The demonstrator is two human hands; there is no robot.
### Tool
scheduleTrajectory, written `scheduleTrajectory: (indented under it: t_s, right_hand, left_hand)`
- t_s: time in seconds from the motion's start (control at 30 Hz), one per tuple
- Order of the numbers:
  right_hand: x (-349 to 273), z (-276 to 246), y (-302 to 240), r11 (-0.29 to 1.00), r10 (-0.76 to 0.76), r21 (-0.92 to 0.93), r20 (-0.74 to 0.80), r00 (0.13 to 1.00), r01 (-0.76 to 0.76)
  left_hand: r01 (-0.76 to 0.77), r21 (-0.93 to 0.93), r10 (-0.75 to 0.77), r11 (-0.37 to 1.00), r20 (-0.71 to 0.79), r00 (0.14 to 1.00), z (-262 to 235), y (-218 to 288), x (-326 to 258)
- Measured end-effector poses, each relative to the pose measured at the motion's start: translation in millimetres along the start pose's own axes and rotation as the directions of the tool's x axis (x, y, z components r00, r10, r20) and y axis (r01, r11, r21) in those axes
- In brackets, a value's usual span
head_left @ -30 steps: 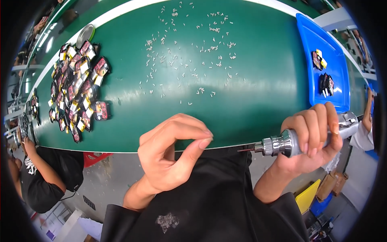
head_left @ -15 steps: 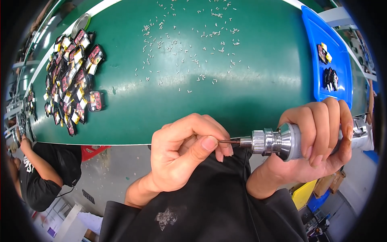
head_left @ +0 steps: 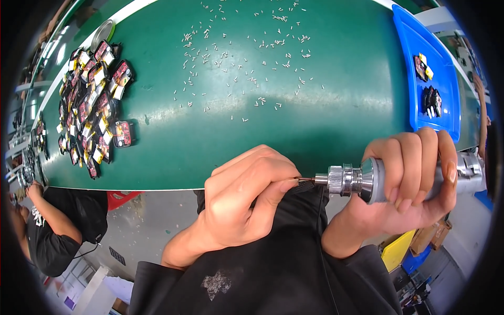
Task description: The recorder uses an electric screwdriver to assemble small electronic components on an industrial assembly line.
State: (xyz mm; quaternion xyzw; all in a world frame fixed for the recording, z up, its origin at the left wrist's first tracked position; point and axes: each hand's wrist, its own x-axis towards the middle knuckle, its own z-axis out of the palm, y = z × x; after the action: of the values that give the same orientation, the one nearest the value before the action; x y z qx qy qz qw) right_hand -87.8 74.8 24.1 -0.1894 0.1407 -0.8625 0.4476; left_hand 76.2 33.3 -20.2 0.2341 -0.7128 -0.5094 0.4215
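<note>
Head view: a person's right hand (head_left: 415,178) wraps all its fingers around the grey handle of an electric screwdriver (head_left: 367,179), held level just off the near edge of the green surface (head_left: 325,121), at about 4 o'clock in the frame. The tool's chrome collar and thin bit point toward 9 o'clock. The left hand (head_left: 244,202), near the centre at 6 o'clock, has its grip pinched tight, thumb and forefinger meeting right at the bit's tip; whether a screw sits between them is too small to tell. Both hands hover above the person's black clothing (head_left: 273,268), clear of the surface.

On the surface, small silver screws (head_left: 247,58) lie scattered toward 12 o'clock, well apart from the hands. A pile of small black, red and yellow parts (head_left: 94,105) spreads at 9 to 10 o'clock, one part lying just beside it. A round metal tin (head_left: 103,32) sits past the pile at 11 o'clock. A blue tray (head_left: 420,105) at 2 o'clock carries two small clusters of the same parts. At 8 o'clock, beyond the surface's left end, another person in a black shirt (head_left: 52,231) bends forward.
</note>
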Motion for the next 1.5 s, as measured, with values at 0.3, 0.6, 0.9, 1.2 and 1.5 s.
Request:
scheduleTrajectory:
  t_s: [0.3,0.6,0.9,1.2,1.5]
  right_hand:
    - [10.9,-29.1,-10.2,0.994,0.039,0.096,0.083,0.996,-0.047]
    - [6.6,-50.4,-15.2,1.000,0.001,-0.009,-0.226,0.974,-0.003]
    - [0.8,-55.8,-16.5,0.994,0.104,0.051,-0.214,0.971,-0.095]
    - [5.8,-56.3,-24.6,0.958,0.241,0.205,-0.197,0.950,-0.200]
    - [-5.4,-64.5,-24.5,0.933,0.234,0.296,-0.069,0.970,-0.204]
  left_hand:
    - [-0.072,0.150,0.063,0.986,0.063,0.996,-0.5,0.8,20.7]
    - [-0.282,0.585,0.048,0.761,0.382,0.923,-21.2,10.2,133.1]
    - [-0.220,0.674,0.084,0.705,0.228,0.970,67.2,-89.5,309.9]
    - [-0.280,0.869,0.033,0.409,0.292,0.956,120.9,-125.5,374.4]
    - [-0.579,0.710,0.235,0.401,0.531,0.814,95.6,-83.6,322.3]
